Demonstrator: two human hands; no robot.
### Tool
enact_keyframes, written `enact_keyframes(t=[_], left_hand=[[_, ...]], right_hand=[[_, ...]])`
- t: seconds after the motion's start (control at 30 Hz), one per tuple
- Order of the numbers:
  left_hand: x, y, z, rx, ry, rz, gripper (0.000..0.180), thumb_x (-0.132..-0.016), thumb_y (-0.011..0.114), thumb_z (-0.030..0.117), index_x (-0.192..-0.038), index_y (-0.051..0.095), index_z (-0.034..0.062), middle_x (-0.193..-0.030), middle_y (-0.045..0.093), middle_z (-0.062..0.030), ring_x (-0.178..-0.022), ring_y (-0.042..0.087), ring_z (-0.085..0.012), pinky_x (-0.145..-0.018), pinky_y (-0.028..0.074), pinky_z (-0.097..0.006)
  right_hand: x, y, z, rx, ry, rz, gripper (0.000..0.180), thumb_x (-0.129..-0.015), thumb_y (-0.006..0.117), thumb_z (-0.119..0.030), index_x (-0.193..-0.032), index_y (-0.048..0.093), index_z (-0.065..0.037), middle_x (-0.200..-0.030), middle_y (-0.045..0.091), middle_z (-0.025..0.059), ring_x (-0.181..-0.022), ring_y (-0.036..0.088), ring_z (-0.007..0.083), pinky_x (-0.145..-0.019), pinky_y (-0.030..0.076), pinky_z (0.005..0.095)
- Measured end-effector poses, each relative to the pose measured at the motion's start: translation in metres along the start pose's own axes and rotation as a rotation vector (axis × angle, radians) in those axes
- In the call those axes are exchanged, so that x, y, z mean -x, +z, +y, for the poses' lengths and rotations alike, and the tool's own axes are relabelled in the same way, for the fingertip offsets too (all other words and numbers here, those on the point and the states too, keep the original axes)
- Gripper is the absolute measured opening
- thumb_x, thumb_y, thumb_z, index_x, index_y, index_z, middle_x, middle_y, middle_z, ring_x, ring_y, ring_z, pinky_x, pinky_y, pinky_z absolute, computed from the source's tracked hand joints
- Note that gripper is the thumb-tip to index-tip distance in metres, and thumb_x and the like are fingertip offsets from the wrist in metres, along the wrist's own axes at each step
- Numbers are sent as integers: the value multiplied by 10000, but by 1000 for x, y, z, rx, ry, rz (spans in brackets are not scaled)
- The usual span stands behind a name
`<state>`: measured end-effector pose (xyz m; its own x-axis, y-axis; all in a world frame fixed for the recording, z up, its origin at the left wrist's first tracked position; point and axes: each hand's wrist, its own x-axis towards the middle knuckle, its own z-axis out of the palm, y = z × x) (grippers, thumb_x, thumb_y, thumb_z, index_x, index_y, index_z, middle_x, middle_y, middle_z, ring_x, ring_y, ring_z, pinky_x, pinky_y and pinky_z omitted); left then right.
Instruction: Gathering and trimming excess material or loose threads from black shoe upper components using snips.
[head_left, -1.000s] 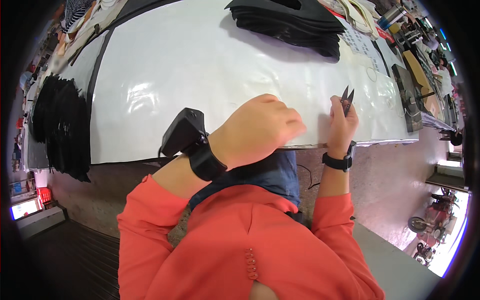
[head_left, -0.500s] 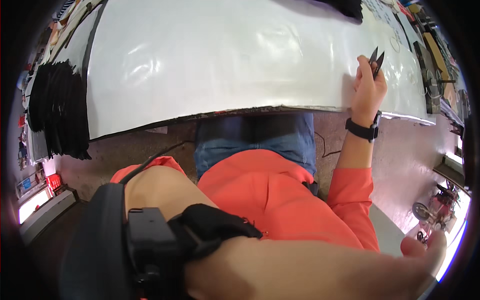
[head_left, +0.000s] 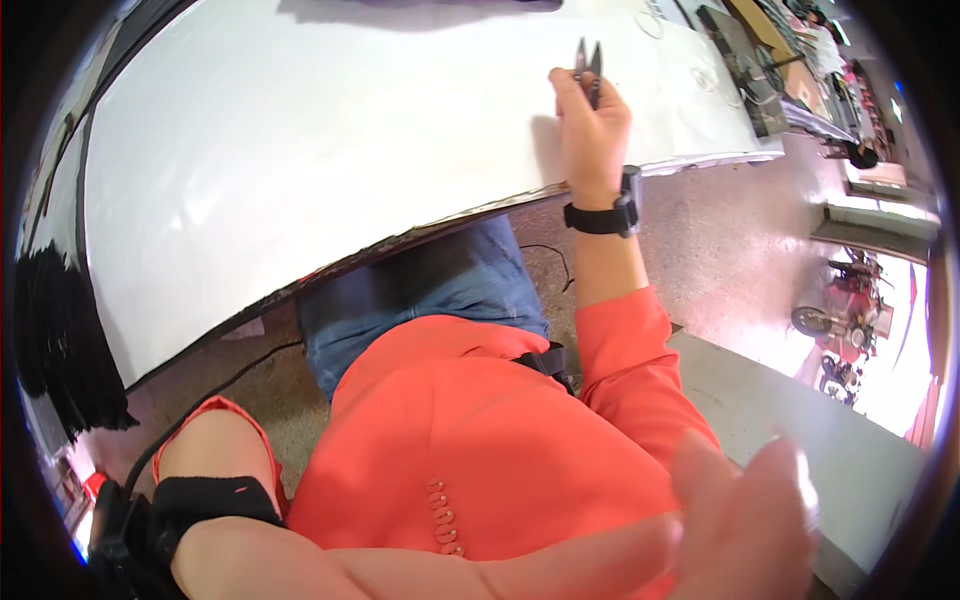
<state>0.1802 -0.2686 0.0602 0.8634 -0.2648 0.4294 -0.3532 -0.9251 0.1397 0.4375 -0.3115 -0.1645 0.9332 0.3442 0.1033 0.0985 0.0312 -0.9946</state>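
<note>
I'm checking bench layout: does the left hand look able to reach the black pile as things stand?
Probably not directly: the left hand is crossed to the right, and the black pile lies at the left end of the table. Nothing visible covers it, though.

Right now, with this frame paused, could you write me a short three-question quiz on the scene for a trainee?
1. Which of the person's hands holds the black snips?
2. True or false: the blades point away from the red shirt.
3. The left hand is:
A) flat on the white tabletop
B) near the camera, in front of the body
C) gripping the jeans

Key:
1. The right hand.
2. True.
3. B.
</note>
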Motion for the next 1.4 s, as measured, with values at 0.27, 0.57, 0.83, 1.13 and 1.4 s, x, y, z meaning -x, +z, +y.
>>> enact_keyframes(t=[0.27, 0.57, 0.83, 1.13, 1.4], left_hand=[[-1, 1, -25, 125, -141, 50, 221, -728, 626, 93, -940, 686, 110, -937, 659, -23, -823, 606, -179, -842, 488, -355], [55, 131, -134, 124, -320, -12, 255, -761, 667, 21, -1011, 666, 69, -1134, 628, -67, -1019, 595, -248, -979, 415, -466], [86, 165, -132, 480, -527, 114, 237, -779, 642, -12, -1011, 653, 29, -1140, 616, -108, -1071, 570, -317, -959, 432, -401], [84, 173, -128, 492, -535, 215, 171, -812, 627, 25, -974, 664, 64, -1051, 672, -67, -1056, 601, -294, -981, 410, -443], [88, 171, -130, 520, -583, 260, 148, -853, 613, 68, -990, 667, 75, -1018, 681, -62, -1010, 620, -271, -969, 415, -443]], right_hand=[[-8, 9, -5, 70, -24, 6, 231, -809, 690, -162, -742, 596, 37, -640, 513, -30, -621, 415, 47, -555, 364, 236], [-27, -22, -39, 195, -9, -100, 335, -814, 727, -284, -697, 564, -16, -616, 444, -60, -587, 377, 42, -510, 318, 251], [-114, 16, -109, 676, -639, -177, 248, -803, 708, -259, -804, 622, -26, -687, 614, 72, -643, 575, 192, -605, 448, 328], [-172, 86, -102, 1136, -682, -443, 347, -747, 651, -191, -1089, 661, -133, -956, 685, 123, -903, 645, 302, -794, 506, 411], [-186, 102, -115, 1300, -776, -571, 231, -827, 591, -190, -1038, 659, -126, -850, 680, 136, -826, 652, 310, -734, 514, 418]])
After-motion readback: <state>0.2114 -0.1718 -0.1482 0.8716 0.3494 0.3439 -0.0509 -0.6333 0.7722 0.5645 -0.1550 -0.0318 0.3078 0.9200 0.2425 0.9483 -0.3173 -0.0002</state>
